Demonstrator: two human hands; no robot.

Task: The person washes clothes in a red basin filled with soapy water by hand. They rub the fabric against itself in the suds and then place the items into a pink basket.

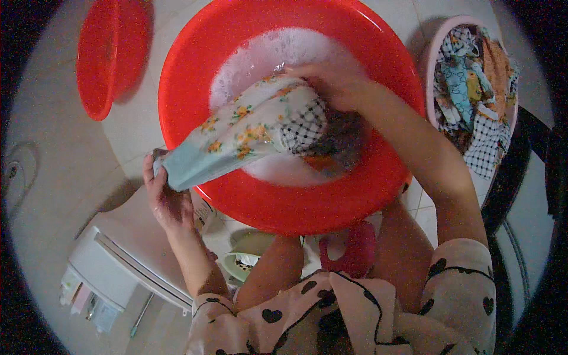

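A wet floral garment [248, 128], white with orange flowers, stretches across a large red plastic basin [191, 57]. My left hand [171, 195] grips its light blue end beyond the basin's lower left rim. Over the basin, my right hand [333, 84] is at the garment's other end; its fingers are blurred and partly hidden, so its hold is not clear. Black-and-white checked cloth [306, 128] hangs beside the floral part. Dark cloth [341, 142] and white suds [293, 44] lie in the basin below.
An oval pink tub [432, 80] of patterned clothes stands at the right. Another red basin [95, 66] is at the upper left. A white cabinet-like appliance [128, 253] stands at the lower left, near a green bowl [230, 266]. A pink plastic object [359, 248] sits between the person's legs.
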